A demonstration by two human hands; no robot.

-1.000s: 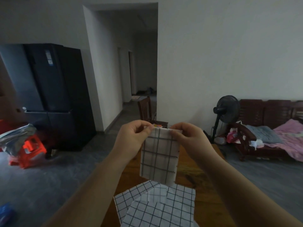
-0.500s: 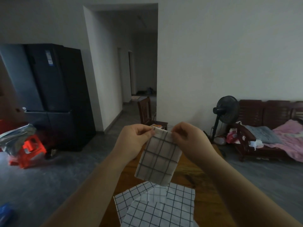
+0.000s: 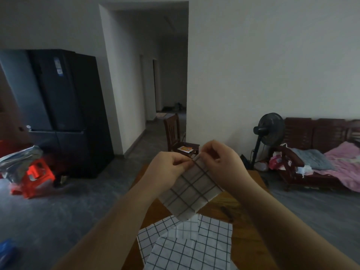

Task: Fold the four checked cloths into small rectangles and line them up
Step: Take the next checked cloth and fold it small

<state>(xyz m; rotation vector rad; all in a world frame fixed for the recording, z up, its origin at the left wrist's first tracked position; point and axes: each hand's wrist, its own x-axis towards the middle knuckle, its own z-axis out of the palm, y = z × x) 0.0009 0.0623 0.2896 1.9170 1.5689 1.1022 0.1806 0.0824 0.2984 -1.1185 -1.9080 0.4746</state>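
The left hand [image 3: 171, 168] and right hand [image 3: 222, 166] each pinched the top edge of a partly folded checked cloth [image 3: 190, 189], fingers curled tight and close together, so it hung tilted in the air above the wooden surface [image 3: 247, 221]. With so little fabric caught between the fingertips, a layer could have slipped free, and the fold would have dropped open onto the flat cloths [image 3: 194, 244] overlapping on the surface below.

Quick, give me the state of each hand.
Left hand: pinching the folded cloth at its top edge.
Right hand: pinching the same top edge.
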